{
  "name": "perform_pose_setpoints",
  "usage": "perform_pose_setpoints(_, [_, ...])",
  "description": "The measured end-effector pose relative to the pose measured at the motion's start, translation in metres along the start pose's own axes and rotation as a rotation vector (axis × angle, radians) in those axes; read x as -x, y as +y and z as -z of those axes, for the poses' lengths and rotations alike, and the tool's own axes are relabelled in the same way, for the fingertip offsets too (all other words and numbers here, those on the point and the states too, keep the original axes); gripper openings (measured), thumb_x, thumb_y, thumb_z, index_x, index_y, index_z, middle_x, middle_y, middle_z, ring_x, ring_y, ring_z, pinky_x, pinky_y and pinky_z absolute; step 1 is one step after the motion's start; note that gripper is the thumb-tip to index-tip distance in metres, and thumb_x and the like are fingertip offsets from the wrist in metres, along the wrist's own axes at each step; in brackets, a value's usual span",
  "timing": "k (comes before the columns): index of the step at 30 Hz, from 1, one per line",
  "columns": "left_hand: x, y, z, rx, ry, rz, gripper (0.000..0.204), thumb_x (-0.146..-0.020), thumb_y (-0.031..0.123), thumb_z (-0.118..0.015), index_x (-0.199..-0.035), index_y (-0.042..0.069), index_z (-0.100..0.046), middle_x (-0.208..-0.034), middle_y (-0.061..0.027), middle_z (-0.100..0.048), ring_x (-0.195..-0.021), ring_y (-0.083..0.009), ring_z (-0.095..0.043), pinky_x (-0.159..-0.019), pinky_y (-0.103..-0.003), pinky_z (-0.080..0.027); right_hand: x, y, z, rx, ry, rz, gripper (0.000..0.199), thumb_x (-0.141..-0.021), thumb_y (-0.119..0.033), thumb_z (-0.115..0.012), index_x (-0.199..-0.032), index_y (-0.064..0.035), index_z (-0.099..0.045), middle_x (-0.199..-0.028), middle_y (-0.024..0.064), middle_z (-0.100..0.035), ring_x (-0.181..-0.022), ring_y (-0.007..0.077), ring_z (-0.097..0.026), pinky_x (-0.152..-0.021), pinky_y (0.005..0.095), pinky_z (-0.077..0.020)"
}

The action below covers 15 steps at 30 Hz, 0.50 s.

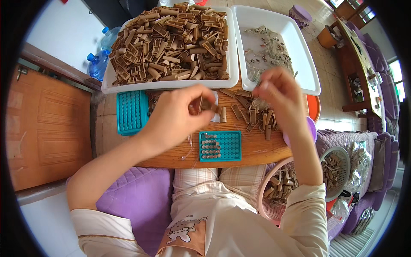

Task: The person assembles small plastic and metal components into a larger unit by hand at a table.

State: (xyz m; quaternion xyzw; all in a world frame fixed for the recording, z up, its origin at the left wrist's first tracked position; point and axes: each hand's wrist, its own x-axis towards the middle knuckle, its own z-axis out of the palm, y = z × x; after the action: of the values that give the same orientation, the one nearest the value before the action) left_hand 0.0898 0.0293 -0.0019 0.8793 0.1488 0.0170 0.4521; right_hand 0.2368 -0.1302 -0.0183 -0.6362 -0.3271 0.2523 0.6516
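Note:
My left hand [188, 107] is closed on a small brown trough-shaped piece [208, 105] above the wooden table. My right hand [280, 94] is raised over the near edge of the white bin of clear scraps [310, 88], fingertips pinched together; what they hold is too small to make out. Below the hands lies a loose pile of the same brown pieces [246, 112]. Nearest me on the table sits a teal tray [231, 150] with rows of round wells; small silvery round parts [210, 147] fill its left side.
A white bin [171, 85] heaped with brown pieces stands at the far left. Another teal tray [130, 112] lies beneath it. Pink [263, 201] and grey [344, 171] baskets of brown pieces stand at my right, beside a purple round rim [311, 128]. Blue water bottles [99, 64] stand by the wall.

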Motion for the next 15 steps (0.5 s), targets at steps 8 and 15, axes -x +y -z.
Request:
perform_pose_setpoints(8, [0.077,0.017,-0.012,0.422,0.059,-0.004,0.039,-0.072,0.004,-0.063,-0.106,0.002,-0.046,-0.087,-0.0109,-0.061,-0.066,-0.0108,-0.058,-0.057,-0.022,-0.046,0.09,-0.008,-0.079,0.149,-0.044,0.18,0.015,-0.072,0.004,-0.058,-0.084,-0.0004,-0.051,-0.067,0.006,-0.054,-0.05,0.0083,-0.049,-0.044,0.0199,-0.038])
perform_pose_setpoints(15, [0.094,0.01,-0.008,-0.128,0.064,-0.472,0.042,-0.076,0.012,-0.06,-0.104,0.004,-0.029,-0.094,-0.0154,-0.054,-0.078,-0.0173,-0.056,-0.062,-0.024,-0.046,0.113,-0.012,-0.094,0.016,0.119,0.26,0.015,-0.069,0.007,-0.061,-0.081,0.0015,-0.054,-0.069,0.0047,-0.057,-0.047,0.0051,-0.046,-0.041,0.018,-0.0358])
